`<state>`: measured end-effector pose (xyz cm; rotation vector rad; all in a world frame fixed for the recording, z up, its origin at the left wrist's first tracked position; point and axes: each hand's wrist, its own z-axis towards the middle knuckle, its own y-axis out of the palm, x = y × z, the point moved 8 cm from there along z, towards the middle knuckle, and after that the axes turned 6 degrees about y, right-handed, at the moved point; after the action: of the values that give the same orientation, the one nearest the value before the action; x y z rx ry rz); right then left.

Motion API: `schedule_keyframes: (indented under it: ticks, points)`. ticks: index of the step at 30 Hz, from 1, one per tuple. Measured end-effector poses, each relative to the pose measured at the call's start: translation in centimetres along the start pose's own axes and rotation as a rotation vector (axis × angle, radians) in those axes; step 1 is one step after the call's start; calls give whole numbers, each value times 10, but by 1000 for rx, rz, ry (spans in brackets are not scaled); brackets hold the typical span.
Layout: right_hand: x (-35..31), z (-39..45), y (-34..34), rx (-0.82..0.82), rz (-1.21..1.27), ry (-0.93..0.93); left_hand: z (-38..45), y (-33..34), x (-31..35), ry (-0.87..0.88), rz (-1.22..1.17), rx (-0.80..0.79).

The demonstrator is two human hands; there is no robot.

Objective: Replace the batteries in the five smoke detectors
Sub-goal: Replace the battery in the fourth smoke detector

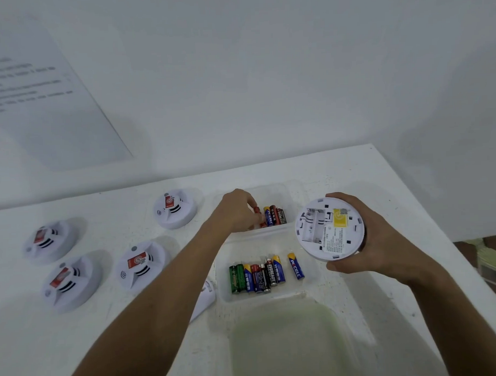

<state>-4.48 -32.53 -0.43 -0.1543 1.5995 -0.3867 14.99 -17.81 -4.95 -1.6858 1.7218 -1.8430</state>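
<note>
While four detectors lie aside, left hand pinches red battery; right hand grasps open detector.

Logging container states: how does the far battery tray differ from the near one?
The far tray has the left hand reaching in, pinching a red battery; the near tray is untouched. The far tray shows fewer batteries than the near one. Both are clear plastic.

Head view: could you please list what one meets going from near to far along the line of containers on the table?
Greenish tray → near clear tub with a row of batteries → far clear tub, where the left hand pinches a red battery.
</note>
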Motion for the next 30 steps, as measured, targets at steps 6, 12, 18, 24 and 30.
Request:
schedule_keyframes:
  ticks: [6, 12, 18, 24, 30]
  points:
    - [-2, 5, 4, -10, -6, -7, -12, -8, 6, 30, -147, 124]
    - [-8, 6, 6, -12, -1, -26, -61, -45, 61, 281, -329, 444]
    - [-11, 9, 12, -25, 3, -48, -89, -22, 96, 426, -460, 242]
    - [-16, 7, 14, -34, 22, -67, -93, -14, 97, 504, -251, 266]
    - [-14, 7, 10, -44, 28, -56, -90, 3, 93, 552, -188, -9]
